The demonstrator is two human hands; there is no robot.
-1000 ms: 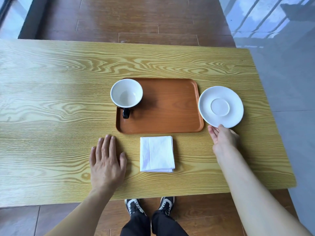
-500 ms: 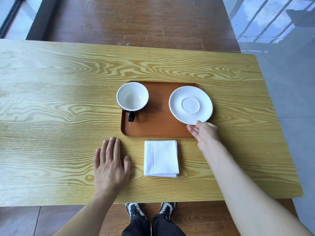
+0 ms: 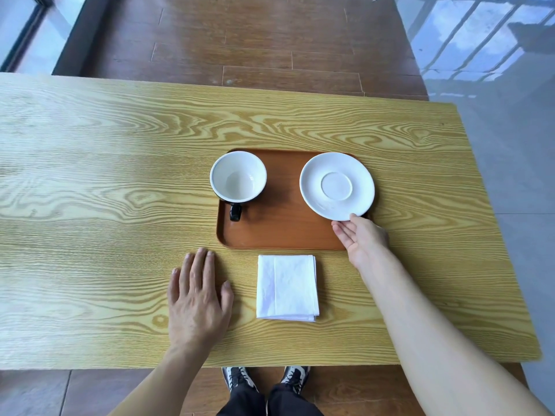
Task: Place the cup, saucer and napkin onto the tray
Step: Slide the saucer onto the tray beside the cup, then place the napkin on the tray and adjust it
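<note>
The saucer (image 3: 337,185) lies over the right end of the tray (image 3: 279,232), its near rim pinched by the right hand (image 3: 362,240); the cup (image 3: 238,177) stands upright on the tray's left end. The folded napkin (image 3: 287,288) lies on the table (image 3: 90,205) just in front of the tray. The left hand (image 3: 196,301) rests flat and empty on the table, beside the napkin.

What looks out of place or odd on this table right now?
Nothing is spilled or broken. The cup sits empty beside the saucer, not on it, and the saucer overhangs the tray at its right edge. The napkin lies folded on the table.
</note>
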